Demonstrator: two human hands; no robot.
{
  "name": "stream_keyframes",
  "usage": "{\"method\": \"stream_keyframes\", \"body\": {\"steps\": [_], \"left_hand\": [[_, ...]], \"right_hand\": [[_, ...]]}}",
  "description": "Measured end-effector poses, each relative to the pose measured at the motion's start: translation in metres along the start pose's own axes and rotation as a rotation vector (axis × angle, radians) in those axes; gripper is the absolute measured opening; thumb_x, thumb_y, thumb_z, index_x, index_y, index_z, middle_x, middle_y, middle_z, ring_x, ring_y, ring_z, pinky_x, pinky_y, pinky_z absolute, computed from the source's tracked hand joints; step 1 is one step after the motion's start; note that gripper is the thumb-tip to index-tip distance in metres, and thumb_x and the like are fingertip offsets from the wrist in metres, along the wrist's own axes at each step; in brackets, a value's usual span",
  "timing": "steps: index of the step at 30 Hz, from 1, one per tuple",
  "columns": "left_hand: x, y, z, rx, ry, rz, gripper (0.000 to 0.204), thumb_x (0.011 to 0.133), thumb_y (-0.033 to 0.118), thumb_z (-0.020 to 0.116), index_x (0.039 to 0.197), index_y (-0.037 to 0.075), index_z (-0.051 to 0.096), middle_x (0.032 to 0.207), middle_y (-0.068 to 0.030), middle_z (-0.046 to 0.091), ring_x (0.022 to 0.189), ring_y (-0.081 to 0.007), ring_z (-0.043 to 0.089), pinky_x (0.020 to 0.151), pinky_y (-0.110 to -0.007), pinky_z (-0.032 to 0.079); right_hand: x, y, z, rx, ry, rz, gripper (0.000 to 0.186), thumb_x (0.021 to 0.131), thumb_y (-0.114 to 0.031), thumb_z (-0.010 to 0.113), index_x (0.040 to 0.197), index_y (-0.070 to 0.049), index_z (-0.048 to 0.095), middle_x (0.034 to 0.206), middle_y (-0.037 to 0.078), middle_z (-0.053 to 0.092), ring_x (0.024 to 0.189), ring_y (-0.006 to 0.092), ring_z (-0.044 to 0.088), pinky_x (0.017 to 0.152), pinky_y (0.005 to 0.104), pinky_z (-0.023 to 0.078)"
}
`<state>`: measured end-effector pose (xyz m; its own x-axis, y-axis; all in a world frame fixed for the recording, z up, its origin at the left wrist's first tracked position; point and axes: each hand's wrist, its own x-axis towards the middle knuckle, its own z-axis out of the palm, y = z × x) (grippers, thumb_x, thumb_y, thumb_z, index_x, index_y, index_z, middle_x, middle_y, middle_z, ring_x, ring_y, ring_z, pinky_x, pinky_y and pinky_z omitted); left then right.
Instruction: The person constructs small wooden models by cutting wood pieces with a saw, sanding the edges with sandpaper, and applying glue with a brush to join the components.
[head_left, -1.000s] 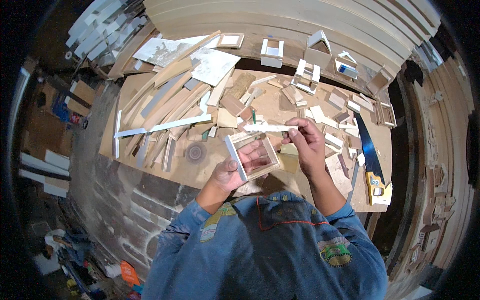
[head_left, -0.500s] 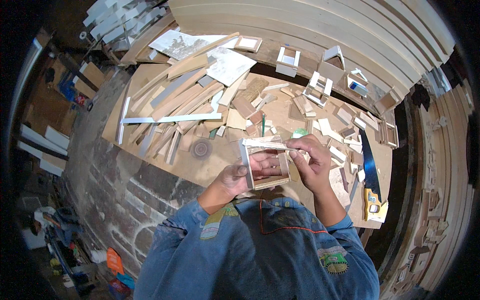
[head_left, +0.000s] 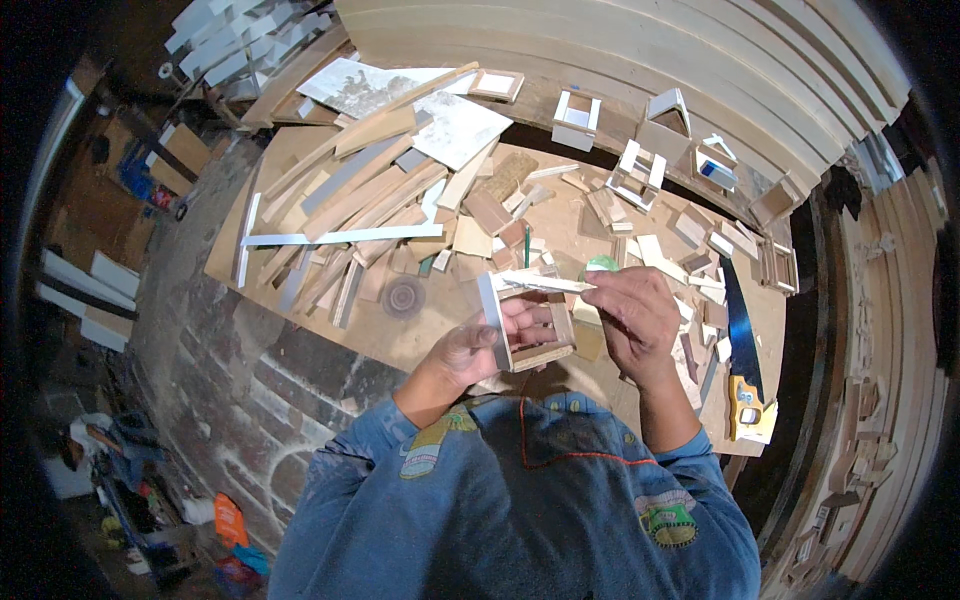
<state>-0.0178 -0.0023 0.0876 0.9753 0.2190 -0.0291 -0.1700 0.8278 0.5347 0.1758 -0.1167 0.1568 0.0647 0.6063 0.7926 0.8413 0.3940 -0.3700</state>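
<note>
Above the near edge of the bench, my left hand (head_left: 466, 352) grips a small open wooden box frame (head_left: 491, 318) by its pale left side. The fingers reach through the opening and show inside it. A thin, whitish stick (head_left: 548, 284) lies across the frame's far side, its right end pinched between the thumb and fingers of my right hand (head_left: 640, 318). Whether the stick rests on the wood or hovers just over it, I cannot tell. Just beyond the right hand sits a green round object (head_left: 600, 265), partly covered by the fingers.
A heap of wood strips (head_left: 365, 195) covers the bench's left half. Loose offcuts (head_left: 690, 230) lie scattered to the right, beside a handsaw (head_left: 742, 340) with a yellow handle. Several small wooden frames, including a white one (head_left: 636, 177), stand along the far edge. A green pencil (head_left: 527, 247) points upward.
My right hand has turned over, back now upward, and shifted slightly right with the stick. The box frame has tilted a little in my left hand.
</note>
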Motion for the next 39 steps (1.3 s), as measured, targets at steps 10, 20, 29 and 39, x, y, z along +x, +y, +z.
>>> {"method": "stream_keyframes", "body": {"steps": [10,20,29,39], "left_hand": [[-0.001,-0.004,-0.019,0.122,0.073,0.083,0.095,0.067,0.024,0.083,0.142,-0.002,0.031,0.136,-0.0216,0.047,0.126,-0.0329,0.049,0.111,-0.046,0.037],[0.002,0.003,-0.004,0.211,0.125,0.111,0.098,0.068,0.025,0.085,0.144,-0.003,0.030,0.136,-0.0174,0.049,0.124,-0.0280,0.050,0.109,-0.040,0.037],[0.003,0.004,-0.020,0.305,0.113,0.143,0.092,0.066,0.019,0.082,0.142,-0.003,0.035,0.136,-0.0158,0.049,0.124,-0.0271,0.050,0.108,-0.039,0.036],[-0.005,-0.001,-0.040,0.207,0.210,0.225,0.096,0.064,0.027,0.084,0.142,-0.002,0.037,0.135,-0.0136,0.049,0.121,-0.0275,0.050,0.108,-0.044,0.036]], "right_hand": [[0.014,0.006,-0.007,0.054,-0.008,-0.059,0.024,0.071,0.002,0.070,0.094,-0.006,0.070,0.091,0.009,0.069,0.078,0.0263,0.063,0.069,0.0352,0.051],[0.020,0.008,-0.015,-0.002,-0.068,-0.061,0.029,0.066,-0.003,0.069,0.094,-0.008,0.069,0.088,0.008,0.066,0.079,0.0274,0.062,0.069,0.0357,0.052],[0.013,0.033,-0.014,-0.185,-0.127,0.042,0.022,0.069,0.002,0.063,0.089,-0.007,0.066,0.085,0.009,0.065,0.080,0.0290,0.061,0.071,0.0381,0.050],[-0.036,0.108,0.000,-0.483,-0.392,0.442,0.017,0.077,-0.008,0.065,0.093,-0.006,0.068,0.087,0.010,0.066,0.085,0.0312,0.060,0.073,0.0414,0.051]]}}
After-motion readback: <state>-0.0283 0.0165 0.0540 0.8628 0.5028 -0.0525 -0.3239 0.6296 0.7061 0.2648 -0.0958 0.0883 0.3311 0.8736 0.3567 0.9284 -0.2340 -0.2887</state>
